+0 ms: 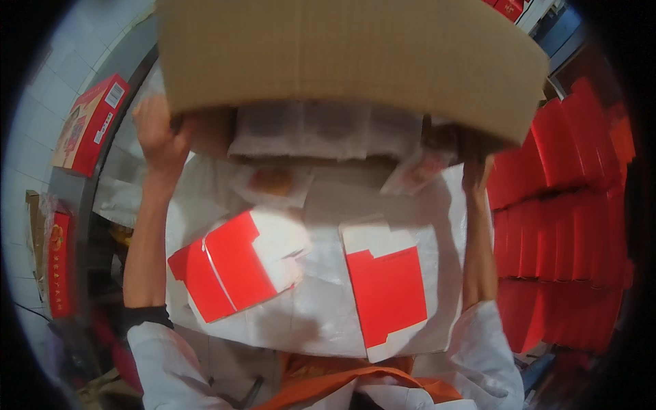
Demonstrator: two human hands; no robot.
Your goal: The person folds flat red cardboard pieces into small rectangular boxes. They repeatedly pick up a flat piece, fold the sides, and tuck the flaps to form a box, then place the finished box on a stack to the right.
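- A brown cardboard box [355, 61] is held overhead, long axis running left-right, opening tipped downward.
- Left hand [158, 133] grips its left edge; right hand [476, 167] grips its right edge.
- Wrapped packets [328, 130] show inside.

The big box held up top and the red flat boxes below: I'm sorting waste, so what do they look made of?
The big box, gripped by the left hand and right hand, looks like brown corrugated cardboard: matte, faintly ribbed. The red flat boxes look like thin printed paperboard: smooth red faces, white undersides, die-cut flaps.
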